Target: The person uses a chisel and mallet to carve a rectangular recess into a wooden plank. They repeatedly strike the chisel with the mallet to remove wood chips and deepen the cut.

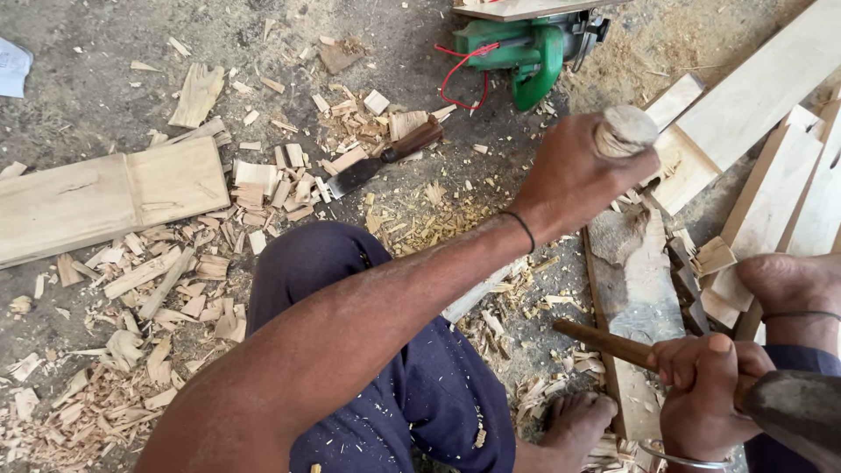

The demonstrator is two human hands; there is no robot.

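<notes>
Two closed grips: left hand (574, 180) around a wooden handle (625, 130), right hand (705, 398) around a wooden-handled tool (613, 344) over a plank (644, 289).

The wooden handle (625, 130) gripped in the left hand (574, 180) was mostly covered by the fingers, and its lower end could not be seen. The head of the tool (793, 405) held in the right hand (701, 394) was blurred and cut off by the lower right edge. The green power tool (526, 48) was cropped by the top edge, partly hidden under a board (517, 9).
</notes>
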